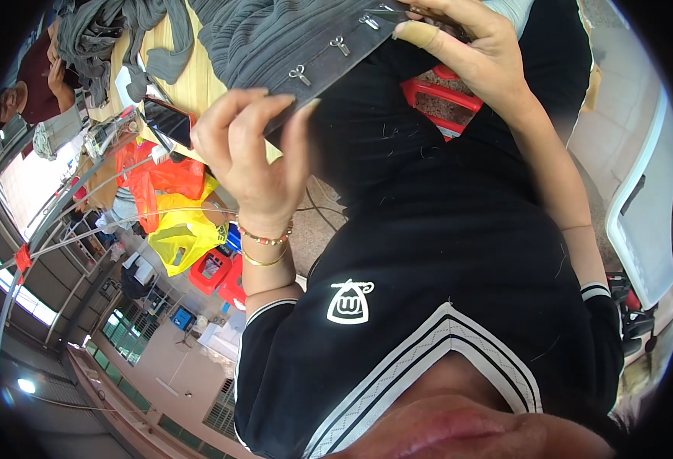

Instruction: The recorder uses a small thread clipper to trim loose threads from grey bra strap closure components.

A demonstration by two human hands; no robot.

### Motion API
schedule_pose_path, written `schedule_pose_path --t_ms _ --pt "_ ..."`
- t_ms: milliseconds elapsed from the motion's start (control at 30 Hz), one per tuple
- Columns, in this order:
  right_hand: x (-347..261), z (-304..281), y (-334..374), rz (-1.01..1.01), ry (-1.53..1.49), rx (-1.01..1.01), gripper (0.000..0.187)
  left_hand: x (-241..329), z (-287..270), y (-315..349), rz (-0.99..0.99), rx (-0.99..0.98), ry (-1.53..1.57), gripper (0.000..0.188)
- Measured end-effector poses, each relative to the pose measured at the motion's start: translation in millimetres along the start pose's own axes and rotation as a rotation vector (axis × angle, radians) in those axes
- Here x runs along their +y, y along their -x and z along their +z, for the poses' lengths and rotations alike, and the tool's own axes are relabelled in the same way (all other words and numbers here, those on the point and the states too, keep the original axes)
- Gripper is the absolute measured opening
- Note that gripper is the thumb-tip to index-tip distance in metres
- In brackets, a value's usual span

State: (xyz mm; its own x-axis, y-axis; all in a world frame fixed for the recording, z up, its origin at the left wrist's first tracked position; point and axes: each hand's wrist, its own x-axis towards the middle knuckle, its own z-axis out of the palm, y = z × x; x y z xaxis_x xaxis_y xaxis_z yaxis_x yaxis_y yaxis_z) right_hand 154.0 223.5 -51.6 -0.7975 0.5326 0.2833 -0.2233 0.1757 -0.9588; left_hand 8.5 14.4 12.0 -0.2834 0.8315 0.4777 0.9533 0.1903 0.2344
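Note:
A grey ribbed garment [267, 38] stretches across the top of the head view. Along its smooth dark band [329, 73] sits a row of several small silver metal hooks [339, 46]. My left hand [256, 157], with bracelets at the wrist, grips the band's near left end between thumb and fingers. At the band's far right end, my right hand [474, 53] pinches the edge; a tan wrap covers its thumb. What lies under the right fingers is partly hidden.
More grey fabric [172, 46] lies on the light wooden table [206, 73]. A phone-like dark device [166, 122] rests at its edge. Red and yellow plastic bags [179, 229] hang at left, above red stools [212, 269]. Another person [38, 80] sits at the far left.

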Motion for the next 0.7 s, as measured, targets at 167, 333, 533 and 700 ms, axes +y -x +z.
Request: schedule_pose_path --t_ms 167,333,533,700 --pt "-7 4 -3 -0.039 0.04 -0.03 0.035 -16 -13 19 -0.066 0.041 0.028 0.022" --pt "-15 17 -3 -0.101 0.127 -0.087 0.041 -45 -17 52 -0.142 0.093 -0.016 0.019" --pt "-13 18 -4 -0.213 0.248 -0.17 0.04 -61 -5 66 -0.317 -0.121 0.194 0.014" --pt "-24 23 -6 -0.167 0.351 -0.167 0.042 -65 -16 49 -0.377 0.081 0.479 0.02"
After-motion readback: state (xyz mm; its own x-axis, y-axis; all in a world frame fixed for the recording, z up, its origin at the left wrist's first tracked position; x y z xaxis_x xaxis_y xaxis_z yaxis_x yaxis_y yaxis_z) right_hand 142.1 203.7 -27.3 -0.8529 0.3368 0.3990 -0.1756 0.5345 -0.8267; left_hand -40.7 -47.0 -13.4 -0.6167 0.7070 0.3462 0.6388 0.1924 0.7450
